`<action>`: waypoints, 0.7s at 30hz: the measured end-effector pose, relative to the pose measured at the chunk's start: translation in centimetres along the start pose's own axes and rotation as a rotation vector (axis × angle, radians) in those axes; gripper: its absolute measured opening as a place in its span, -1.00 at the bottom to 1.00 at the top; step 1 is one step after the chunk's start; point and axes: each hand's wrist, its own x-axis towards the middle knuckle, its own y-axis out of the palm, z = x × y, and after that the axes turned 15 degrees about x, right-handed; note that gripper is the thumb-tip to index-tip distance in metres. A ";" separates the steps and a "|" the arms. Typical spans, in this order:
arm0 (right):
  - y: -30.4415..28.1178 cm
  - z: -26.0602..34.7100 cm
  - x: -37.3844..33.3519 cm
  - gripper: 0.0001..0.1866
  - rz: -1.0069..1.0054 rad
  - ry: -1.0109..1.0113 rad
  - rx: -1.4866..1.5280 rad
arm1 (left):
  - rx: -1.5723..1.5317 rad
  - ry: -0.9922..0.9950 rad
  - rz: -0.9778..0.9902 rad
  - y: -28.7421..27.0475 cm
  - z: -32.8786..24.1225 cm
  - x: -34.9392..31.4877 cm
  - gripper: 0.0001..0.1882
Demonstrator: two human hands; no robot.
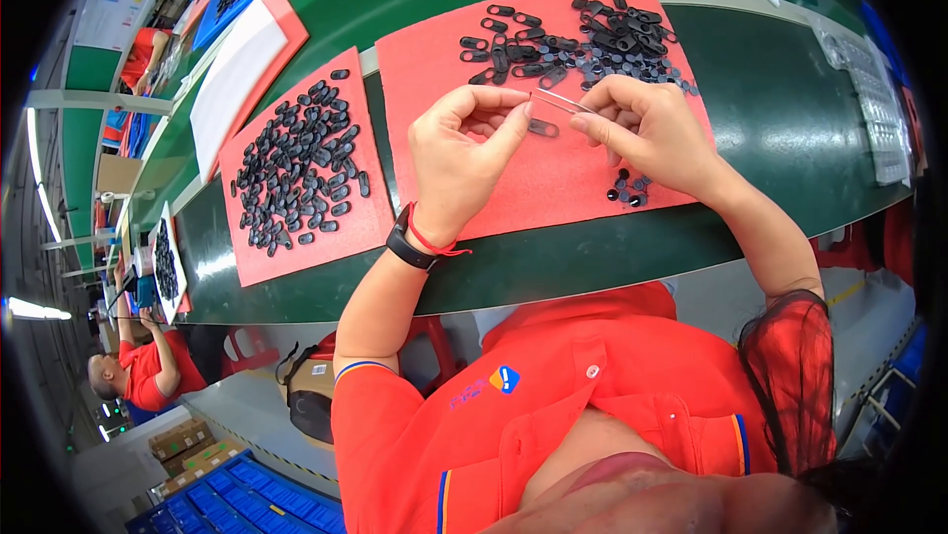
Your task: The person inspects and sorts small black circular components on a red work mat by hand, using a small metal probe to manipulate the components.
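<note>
My right hand (647, 129) grips a pair of thin metal tweezers (561, 99), their tips pointing left toward my other hand. Thumb and forefinger of my left hand (464, 144) are pinched together right by those tips; whatever is between them is too small or hidden to name. Just below the tweezers, a black oval part with a loop-shaped opening (543, 128) lies on the pink foam mat (444, 60). Beyond my hands is a loose pile of similar black looped parts (622, 25), with many small dark discs (617, 65) beside it. A few black discs (628, 188) sit under my right wrist.
A second pink mat (252, 272) to the left carries many small black oval pieces (301, 168). White foam sheets (232, 80) lie farther left on the green table (760, 89). Clear plastic trays (864, 99) stand at right. A person in red (158, 371) sits at far left.
</note>
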 end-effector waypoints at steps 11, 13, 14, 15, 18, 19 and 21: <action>0.0 -0.2 0.0 -0.87 0.010 -0.016 -0.001 | 0.184 0.218 -0.106 0.3 -0.1 -0.2 -0.92; 0.0 -0.2 -0.1 -0.87 0.001 -0.017 -0.007 | 0.183 0.219 -0.119 0.3 0.0 -0.2 -0.92; 0.0 -0.1 -0.1 -0.87 0.001 -0.018 -0.007 | 0.199 0.200 -0.097 0.1 -0.1 -0.2 -0.91; -0.1 -0.2 -0.1 -0.87 0.002 -0.015 0.000 | 0.214 0.181 -0.074 0.0 -0.2 -0.2 -0.90; -0.1 0.0 -0.1 -0.87 0.001 0.000 -0.002 | 0.197 0.189 -0.069 0.1 -0.2 -0.2 -0.91; -0.2 0.0 0.0 -0.86 0.001 0.011 -0.010 | 0.195 0.190 -0.067 0.2 -0.2 -0.1 -0.91; -0.1 -0.2 0.1 -0.86 -0.003 -0.010 -0.016 | 0.209 0.201 -0.053 0.0 -0.1 -0.1 -0.90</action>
